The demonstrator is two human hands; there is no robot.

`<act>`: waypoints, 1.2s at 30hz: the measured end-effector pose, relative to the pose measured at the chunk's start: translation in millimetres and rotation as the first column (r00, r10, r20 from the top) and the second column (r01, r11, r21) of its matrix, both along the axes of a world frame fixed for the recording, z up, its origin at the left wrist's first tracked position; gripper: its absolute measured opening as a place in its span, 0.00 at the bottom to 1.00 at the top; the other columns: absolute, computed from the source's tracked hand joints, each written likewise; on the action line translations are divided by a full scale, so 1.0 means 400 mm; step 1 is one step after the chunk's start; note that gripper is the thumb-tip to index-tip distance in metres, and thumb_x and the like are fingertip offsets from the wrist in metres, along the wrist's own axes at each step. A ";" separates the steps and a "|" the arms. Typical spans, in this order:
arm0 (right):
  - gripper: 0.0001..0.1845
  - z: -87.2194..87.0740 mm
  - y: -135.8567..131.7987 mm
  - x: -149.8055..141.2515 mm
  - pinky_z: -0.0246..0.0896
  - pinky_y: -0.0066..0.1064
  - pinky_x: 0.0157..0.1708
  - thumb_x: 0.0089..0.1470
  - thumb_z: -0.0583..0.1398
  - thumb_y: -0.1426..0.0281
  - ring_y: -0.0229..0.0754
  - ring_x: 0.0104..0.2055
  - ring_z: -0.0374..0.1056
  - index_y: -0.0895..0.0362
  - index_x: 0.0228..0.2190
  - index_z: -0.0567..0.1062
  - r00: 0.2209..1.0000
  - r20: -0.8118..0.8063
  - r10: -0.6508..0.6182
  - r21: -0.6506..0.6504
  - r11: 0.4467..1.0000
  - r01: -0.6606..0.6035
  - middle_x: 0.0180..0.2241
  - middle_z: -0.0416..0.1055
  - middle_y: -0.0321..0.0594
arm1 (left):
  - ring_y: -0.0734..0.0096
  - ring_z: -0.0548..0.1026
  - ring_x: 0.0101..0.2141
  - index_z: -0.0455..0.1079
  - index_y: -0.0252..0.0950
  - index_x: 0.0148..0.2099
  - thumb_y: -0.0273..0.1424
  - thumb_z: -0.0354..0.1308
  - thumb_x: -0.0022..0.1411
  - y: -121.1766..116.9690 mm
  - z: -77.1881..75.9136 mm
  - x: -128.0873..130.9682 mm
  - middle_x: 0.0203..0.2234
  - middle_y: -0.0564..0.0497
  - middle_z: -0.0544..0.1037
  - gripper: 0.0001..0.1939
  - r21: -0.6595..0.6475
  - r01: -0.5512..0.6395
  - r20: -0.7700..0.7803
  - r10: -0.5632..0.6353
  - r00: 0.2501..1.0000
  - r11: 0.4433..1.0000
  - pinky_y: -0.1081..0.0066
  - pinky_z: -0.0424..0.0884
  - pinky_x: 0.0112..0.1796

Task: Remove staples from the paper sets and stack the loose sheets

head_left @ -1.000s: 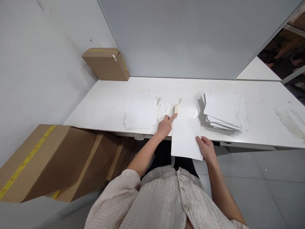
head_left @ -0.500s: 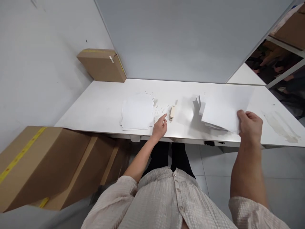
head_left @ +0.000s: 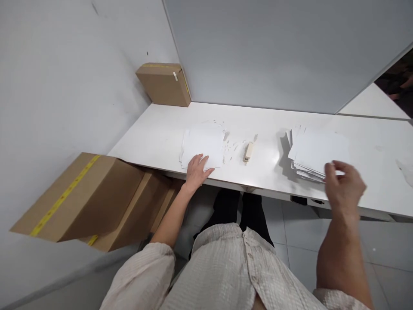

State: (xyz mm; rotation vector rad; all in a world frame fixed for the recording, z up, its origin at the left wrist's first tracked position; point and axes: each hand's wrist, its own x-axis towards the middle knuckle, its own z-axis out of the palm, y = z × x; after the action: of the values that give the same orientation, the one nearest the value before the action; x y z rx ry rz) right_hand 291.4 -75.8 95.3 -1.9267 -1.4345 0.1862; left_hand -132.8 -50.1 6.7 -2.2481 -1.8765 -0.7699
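"One left stack [head_left: 203, 144] and one right stack [head_left: 318, 146] of white paper lay well apart on the tabletop [head_left: 266, 125]. Where was the left hand [head_left: 195, 172]?"

"At the near edge of the left stack, palm down. Its fingers were spread, the tips over the top sheet and the thumb out to the right"

"And the right hand [head_left: 345, 186]?"

"At the near right corner of the right stack. Thumb and fingers curved toward each other by the paper, but the hand was a little blurred, so I could not tell whether they pinched a sheet"

"Did the stacks look alike?"

"Hardly. The right one was taller and more ragged, with sheets jutting out on its left and near sides. The left one lay lower, a few edges poking out"

"What was between them?"

"A small cream block [head_left: 248, 152] with a dark mark on its near end. It touched neither stack and lay closer to the left one. Grey smudges marked the tabletop beside it"

"And farther off?"

"A brown box [head_left: 166, 88] stood at the back left of the tabletop, just beside the grey panel [head_left: 274, 51]. Bigger cartons [head_left: 84, 202], yellow tape on them, stood to the person's left, near the tabletop's front edge"
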 end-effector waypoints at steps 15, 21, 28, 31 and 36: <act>0.16 -0.206 -0.130 -0.323 0.62 0.31 0.29 0.56 0.52 0.59 0.39 0.27 0.66 0.57 0.36 0.73 0.857 -0.262 0.444 -0.131 0.863 -0.487 0.36 0.71 0.44 | 0.60 0.70 0.38 0.68 0.42 0.47 0.39 0.45 0.64 -0.006 0.054 0.026 0.36 0.46 0.74 0.15 -0.148 -0.024 -0.227 -0.010 0.974 0.989 0.62 0.60 0.39; 0.17 -0.217 -0.139 -0.320 0.63 0.32 0.28 0.56 0.52 0.58 0.40 0.27 0.66 0.57 0.36 0.73 0.851 -0.300 0.431 -0.133 0.865 -0.485 0.35 0.71 0.45 | 0.61 0.69 0.38 0.68 0.37 0.45 0.32 0.41 0.66 0.012 0.030 0.022 0.36 0.45 0.74 0.15 -0.128 0.041 -0.129 -0.058 0.990 0.991 0.64 0.62 0.39; 0.16 -0.219 -0.147 -0.335 0.63 0.33 0.32 0.56 0.51 0.60 0.41 0.32 0.68 0.56 0.36 0.73 0.837 -0.302 0.456 -0.139 0.848 -0.512 0.36 0.71 0.44 | 0.65 0.71 0.36 0.70 0.36 0.35 0.29 0.47 0.60 0.021 0.035 0.042 0.31 0.48 0.76 0.10 -0.204 0.054 0.272 0.004 0.962 0.977 0.68 0.66 0.39; 0.15 -0.219 -0.148 -0.341 0.62 0.33 0.33 0.57 0.51 0.61 0.42 0.32 0.68 0.56 0.36 0.72 0.829 -0.305 0.469 -0.136 0.840 -0.525 0.35 0.71 0.44 | 0.69 0.72 0.31 0.70 0.37 0.30 0.34 0.52 0.57 0.027 0.040 0.041 0.27 0.52 0.76 0.08 -0.320 0.023 0.469 0.137 0.873 0.947 0.72 0.66 0.33; 0.17 -0.211 -0.153 -0.358 0.62 0.35 0.34 0.56 0.51 0.58 0.43 0.32 0.67 0.56 0.36 0.73 0.807 -0.355 0.473 -0.131 0.829 -0.544 0.35 0.72 0.44 | 0.72 0.71 0.27 0.69 0.35 0.30 0.39 0.54 0.56 0.020 0.058 0.037 0.23 0.53 0.74 0.12 -0.305 -0.057 0.605 0.240 0.760 0.951 0.74 0.66 0.30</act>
State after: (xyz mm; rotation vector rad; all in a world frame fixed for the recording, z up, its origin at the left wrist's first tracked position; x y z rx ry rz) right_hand 148.3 -137.0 10.9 -1.5362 -1.7394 0.9045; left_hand -118.0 -42.2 30.0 -2.0874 -2.5584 -1.4797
